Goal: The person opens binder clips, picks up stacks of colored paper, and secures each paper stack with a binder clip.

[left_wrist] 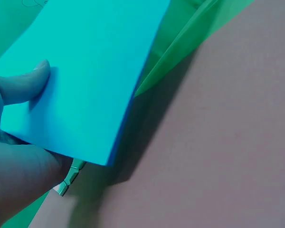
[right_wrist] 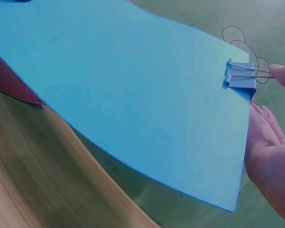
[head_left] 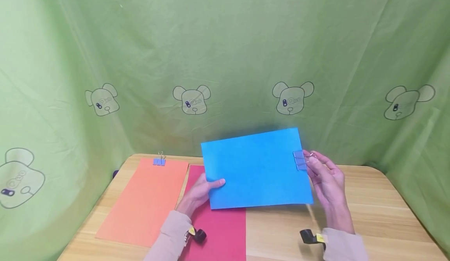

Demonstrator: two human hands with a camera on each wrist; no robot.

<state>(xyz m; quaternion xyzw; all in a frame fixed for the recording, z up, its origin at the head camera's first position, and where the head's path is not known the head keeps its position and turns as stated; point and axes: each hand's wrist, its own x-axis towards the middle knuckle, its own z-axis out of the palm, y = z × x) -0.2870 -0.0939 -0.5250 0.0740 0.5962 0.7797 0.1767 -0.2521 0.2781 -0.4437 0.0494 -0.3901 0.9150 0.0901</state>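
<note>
A stack of blue paper (head_left: pixel 253 171) is held up above the table, tilted toward me. My left hand (head_left: pixel 199 190) grips its left end, thumb on the front face and the other fingers hidden behind. At the right edge sits a purple-blue binder clip (head_left: pixel 300 160), its jaws over the paper. My right hand (head_left: pixel 328 179) pinches the clip's wire handles; in the right wrist view the thumb (right_wrist: pixel 284 76) lies against the front handle, while fingers are behind. Below the blue paper lies magenta paper (head_left: pixel 221 233), partly covered from view.
Orange paper (head_left: pixel 144 202) lies at the left of the wooden table (head_left: pixel 383 214), with another binder clip (head_left: pixel 159 161) on its far edge, handles upright. A green curtain (head_left: pixel 239 50) printed with bear heads hangs behind and at both sides.
</note>
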